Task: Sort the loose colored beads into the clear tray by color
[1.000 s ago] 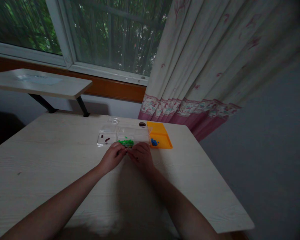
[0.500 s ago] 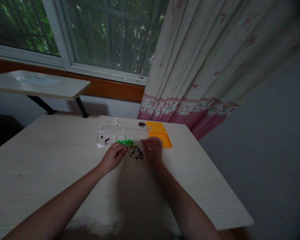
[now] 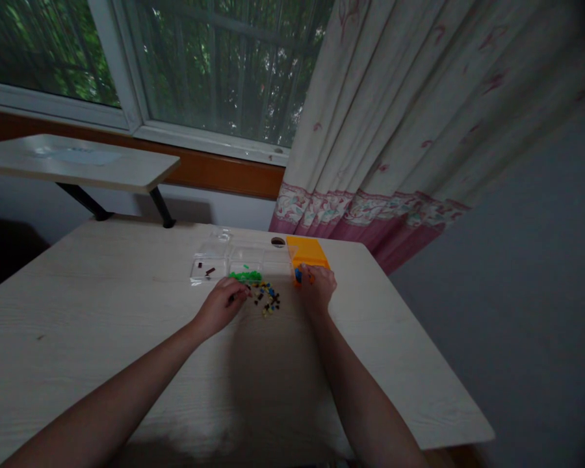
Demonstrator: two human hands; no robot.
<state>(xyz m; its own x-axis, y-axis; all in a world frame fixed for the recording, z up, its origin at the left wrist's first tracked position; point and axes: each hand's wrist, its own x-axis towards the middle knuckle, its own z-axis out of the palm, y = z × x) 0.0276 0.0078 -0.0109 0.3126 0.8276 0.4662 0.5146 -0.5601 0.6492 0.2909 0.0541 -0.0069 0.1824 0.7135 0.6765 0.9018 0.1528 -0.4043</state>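
Observation:
My left hand (image 3: 223, 302) rests on the table with its fingers curled and pinched at the left edge of a loose pile of small building bricks (image 3: 268, 298), yellow, blue, dark and pale. Whatever sits between those fingertips is too small to make out. Over the near part of an orange tray (image 3: 306, 248) is my right hand (image 3: 318, 286), fingers drawn together. Blue (image 3: 298, 274) shows at its fingertips; I cannot tell whether it is held or lies in the tray. Green bricks (image 3: 246, 277) lie heaped at the near middle compartment of a clear plastic box (image 3: 213, 250).
A few dark brown bricks (image 3: 210, 271) are in the box's left compartment. Behind the box is a round hole (image 3: 277, 242) in the table (image 3: 127, 279). A raised shelf (image 3: 141, 170) stands at the back left. A curtain (image 3: 370, 162) hangs beyond the table's back right edge.
My right hand has moved right, from beside the brick pile to over the orange tray, and blue now shows at its fingertips. My left hand stays nearly in place.

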